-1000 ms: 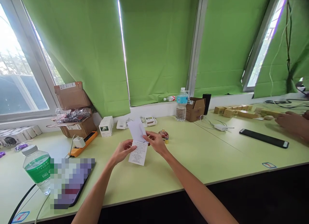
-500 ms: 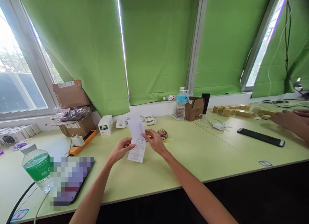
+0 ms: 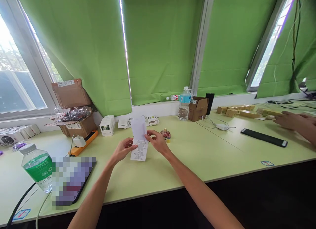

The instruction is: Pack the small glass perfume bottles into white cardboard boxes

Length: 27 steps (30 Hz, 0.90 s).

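Note:
Between my hands is a folded printed leaflet (image 3: 139, 151), held above the table with its blank upper flap tilted up and lines of small print on the lower part. My left hand (image 3: 123, 149) pinches its left edge near the fold, thumb on the front. On the opposite edge, at the fold, my right hand (image 3: 157, 142) grips it between thumb and fingers. Just beyond my right hand stands a small red and gold ornament (image 3: 165, 135), partly covered by that hand. White packets (image 3: 122, 123) lie behind the leaflet.
White boxes (image 3: 107, 126) and an orange power strip (image 3: 86, 142) are to the left, near a green-labelled bottle (image 3: 37, 166) and a blurred phone (image 3: 74, 183). A large water bottle (image 3: 184, 105) stands behind. At right lie a black phone (image 3: 263, 138), small yellow boxes (image 3: 231, 112) and another person's hands (image 3: 288, 120).
My hands keep the same hold on the leaflet, which stays nearly still. The whole view has shifted slightly. The other person's hands at the right have moved a little.

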Each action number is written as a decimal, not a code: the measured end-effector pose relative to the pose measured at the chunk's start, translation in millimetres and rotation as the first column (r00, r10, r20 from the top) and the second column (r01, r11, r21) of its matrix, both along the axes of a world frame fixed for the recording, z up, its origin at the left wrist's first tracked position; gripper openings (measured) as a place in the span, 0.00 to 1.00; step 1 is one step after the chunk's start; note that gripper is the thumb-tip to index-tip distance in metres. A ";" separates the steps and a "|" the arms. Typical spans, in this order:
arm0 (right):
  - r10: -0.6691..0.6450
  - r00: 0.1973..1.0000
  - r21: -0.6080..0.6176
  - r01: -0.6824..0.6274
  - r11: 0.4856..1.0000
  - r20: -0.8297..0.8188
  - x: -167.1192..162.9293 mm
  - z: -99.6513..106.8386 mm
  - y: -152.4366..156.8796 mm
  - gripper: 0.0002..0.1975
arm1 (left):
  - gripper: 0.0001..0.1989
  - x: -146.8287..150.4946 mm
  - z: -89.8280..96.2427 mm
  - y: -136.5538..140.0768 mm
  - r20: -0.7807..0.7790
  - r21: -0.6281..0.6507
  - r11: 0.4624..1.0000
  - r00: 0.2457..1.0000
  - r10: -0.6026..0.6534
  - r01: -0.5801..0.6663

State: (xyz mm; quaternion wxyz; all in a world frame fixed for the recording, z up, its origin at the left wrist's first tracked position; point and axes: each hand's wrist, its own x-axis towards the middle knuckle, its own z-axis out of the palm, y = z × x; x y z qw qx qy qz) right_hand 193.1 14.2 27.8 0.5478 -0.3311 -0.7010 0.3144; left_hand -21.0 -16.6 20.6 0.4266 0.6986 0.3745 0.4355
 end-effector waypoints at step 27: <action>0.044 0.999 -0.033 -0.044 0.998 0.001 3.1 2.8 -1.5 0.17 | 0.21 -2.8 -1.7 3.1 -0.010 -0.001 1.000 1.000 0.014 -0.014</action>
